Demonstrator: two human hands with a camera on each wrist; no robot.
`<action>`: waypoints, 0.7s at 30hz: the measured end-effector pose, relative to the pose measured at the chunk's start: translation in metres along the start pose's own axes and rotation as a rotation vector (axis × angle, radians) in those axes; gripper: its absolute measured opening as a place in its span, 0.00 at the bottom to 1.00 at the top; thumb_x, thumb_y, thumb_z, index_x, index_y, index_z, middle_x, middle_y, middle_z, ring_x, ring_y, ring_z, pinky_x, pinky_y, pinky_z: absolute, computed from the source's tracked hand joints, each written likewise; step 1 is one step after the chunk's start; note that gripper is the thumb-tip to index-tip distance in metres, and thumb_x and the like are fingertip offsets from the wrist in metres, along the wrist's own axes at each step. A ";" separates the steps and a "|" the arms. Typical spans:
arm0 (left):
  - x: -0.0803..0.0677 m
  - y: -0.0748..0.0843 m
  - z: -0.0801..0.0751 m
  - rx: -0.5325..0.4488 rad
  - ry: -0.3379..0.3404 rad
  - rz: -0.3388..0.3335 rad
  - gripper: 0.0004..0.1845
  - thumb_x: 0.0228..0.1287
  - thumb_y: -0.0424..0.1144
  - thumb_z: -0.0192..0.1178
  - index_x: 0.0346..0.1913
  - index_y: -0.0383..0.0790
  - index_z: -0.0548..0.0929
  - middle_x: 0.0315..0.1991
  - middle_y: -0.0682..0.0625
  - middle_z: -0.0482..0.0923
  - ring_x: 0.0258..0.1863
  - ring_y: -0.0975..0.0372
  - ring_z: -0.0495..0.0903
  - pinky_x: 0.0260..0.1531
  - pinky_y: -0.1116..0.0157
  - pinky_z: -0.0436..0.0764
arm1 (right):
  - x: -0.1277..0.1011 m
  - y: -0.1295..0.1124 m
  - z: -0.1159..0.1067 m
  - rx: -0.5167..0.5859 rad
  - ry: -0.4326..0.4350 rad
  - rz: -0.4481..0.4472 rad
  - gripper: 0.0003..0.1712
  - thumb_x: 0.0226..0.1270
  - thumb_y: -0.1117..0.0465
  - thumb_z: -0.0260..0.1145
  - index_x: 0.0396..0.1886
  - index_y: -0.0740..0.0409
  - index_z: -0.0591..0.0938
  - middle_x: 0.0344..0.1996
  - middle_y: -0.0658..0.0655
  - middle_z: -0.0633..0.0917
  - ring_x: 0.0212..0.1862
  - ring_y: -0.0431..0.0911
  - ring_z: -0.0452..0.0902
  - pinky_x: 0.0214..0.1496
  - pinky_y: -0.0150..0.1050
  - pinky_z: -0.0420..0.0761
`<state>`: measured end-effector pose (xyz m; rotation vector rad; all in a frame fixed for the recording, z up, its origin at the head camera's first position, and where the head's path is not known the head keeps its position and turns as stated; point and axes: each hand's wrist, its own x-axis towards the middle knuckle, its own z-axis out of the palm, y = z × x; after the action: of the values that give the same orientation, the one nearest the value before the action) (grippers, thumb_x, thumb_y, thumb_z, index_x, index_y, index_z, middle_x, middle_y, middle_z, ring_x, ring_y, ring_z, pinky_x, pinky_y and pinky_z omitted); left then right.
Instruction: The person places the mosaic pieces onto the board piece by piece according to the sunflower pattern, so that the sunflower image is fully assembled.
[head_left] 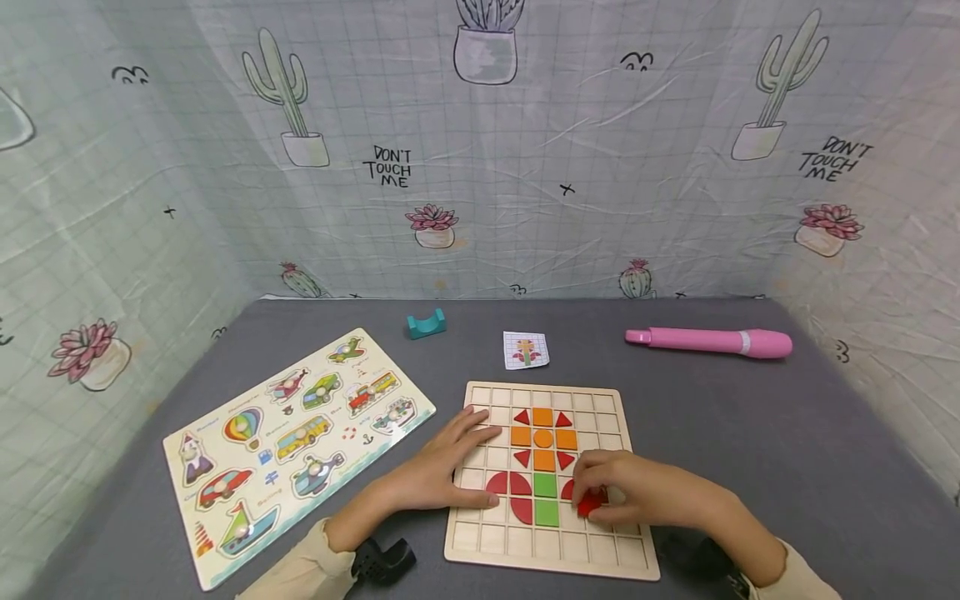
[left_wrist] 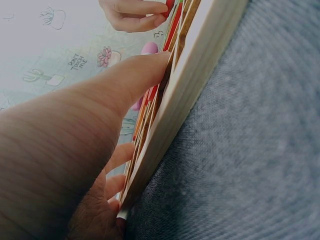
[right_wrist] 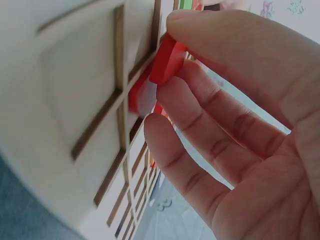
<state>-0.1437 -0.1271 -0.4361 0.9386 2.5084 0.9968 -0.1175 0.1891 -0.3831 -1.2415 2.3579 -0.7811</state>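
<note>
A light wooden grid board (head_left: 495,537) lies in front of me, with flat coloured pieces in its squares. My left hand (head_left: 438,467) rests on its left side, fingers spread on the grid and thumb near the lower left. Between thumb and fingertips, my right hand (head_left: 626,487) pinches a red piece (right_wrist: 167,60), tilted close over the lower right squares. Its full outline is hidden by the fingers. Orange squares (head_left: 543,460), an orange circle (head_left: 543,438), red triangles (head_left: 522,459), green squares (head_left: 546,513) and red quarter circles (head_left: 521,510) sit in the grid.
A picture peg puzzle (head_left: 300,392) with vehicles lies at the left. Behind the board are a small pattern card (head_left: 526,351) and a teal curved block (head_left: 427,324). A pink marker-like stick (head_left: 708,342) lies at the back right. A printed cloth hangs behind.
</note>
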 end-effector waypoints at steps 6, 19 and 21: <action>0.000 0.000 0.000 0.001 0.001 0.003 0.46 0.54 0.58 0.69 0.74 0.49 0.63 0.78 0.49 0.46 0.78 0.53 0.36 0.68 0.38 0.52 | 0.006 -0.005 0.005 -0.031 -0.007 -0.061 0.07 0.64 0.64 0.69 0.40 0.49 0.85 0.41 0.44 0.80 0.42 0.35 0.72 0.41 0.27 0.78; 0.000 0.002 -0.001 -0.004 0.000 0.009 0.46 0.54 0.57 0.69 0.74 0.49 0.62 0.78 0.48 0.46 0.78 0.52 0.36 0.68 0.38 0.51 | 0.011 -0.002 0.011 -0.065 0.022 -0.130 0.02 0.65 0.62 0.69 0.36 0.50 0.85 0.35 0.43 0.79 0.36 0.32 0.70 0.36 0.24 0.75; 0.000 0.002 -0.001 -0.005 0.001 0.011 0.46 0.54 0.57 0.69 0.74 0.49 0.62 0.78 0.48 0.46 0.78 0.52 0.36 0.68 0.38 0.51 | 0.012 -0.003 0.011 -0.078 0.024 -0.139 0.02 0.65 0.63 0.69 0.35 0.50 0.84 0.35 0.42 0.79 0.36 0.32 0.70 0.36 0.24 0.75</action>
<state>-0.1431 -0.1264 -0.4340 0.9517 2.5029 1.0059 -0.1162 0.1743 -0.3911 -1.4489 2.3613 -0.7559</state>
